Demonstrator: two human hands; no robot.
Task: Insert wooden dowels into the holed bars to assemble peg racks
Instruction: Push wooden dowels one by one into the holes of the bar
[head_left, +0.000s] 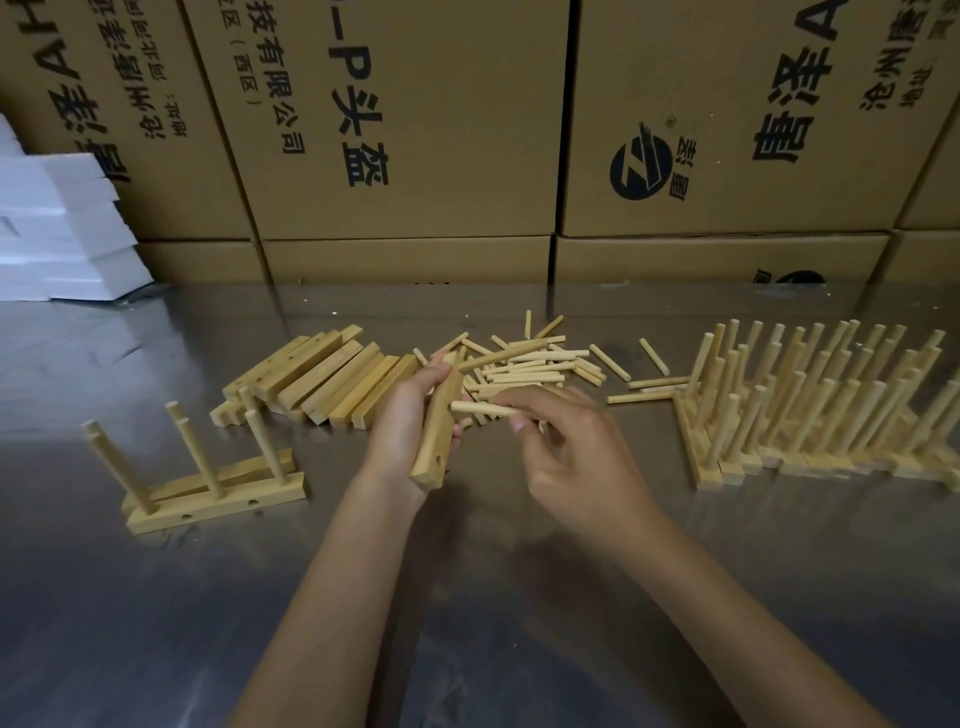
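So from my head cam: the left hand (402, 415) is wrapped around a holed bar (439, 426), fingers curled over its far side and thumb side closer to me. The bar's long axis runs pretty much away from me, near end down by the wrist and far end tipped up toward the loose dowel pile (530, 366). It's held above the metal table (156, 597), not resting on it. I can make out one hole on the side face near the close end.

The right hand (566, 452) is pinching a single dowel (485, 409) with thumb and fingertips. That dowel lies roughly crosswise, left to right, with its free end pointing at the bar and just about touching it around mid-length. The hand is a bit blurred, so I can't tell exactly how the other fingers sit, but they look loosely curled.

Other stuff on the table: a stack of blank bars (322, 376) left of the pile, leaning like fallen dominoes. A finished rack (213, 488) with three upright pegs sits further left, closer to me. On the right there's a big cluster of finished racks (821, 410), pegs all sticking up. Cardboard boxes (415, 130) line the back, with white foam blocks (57, 228) at far left.
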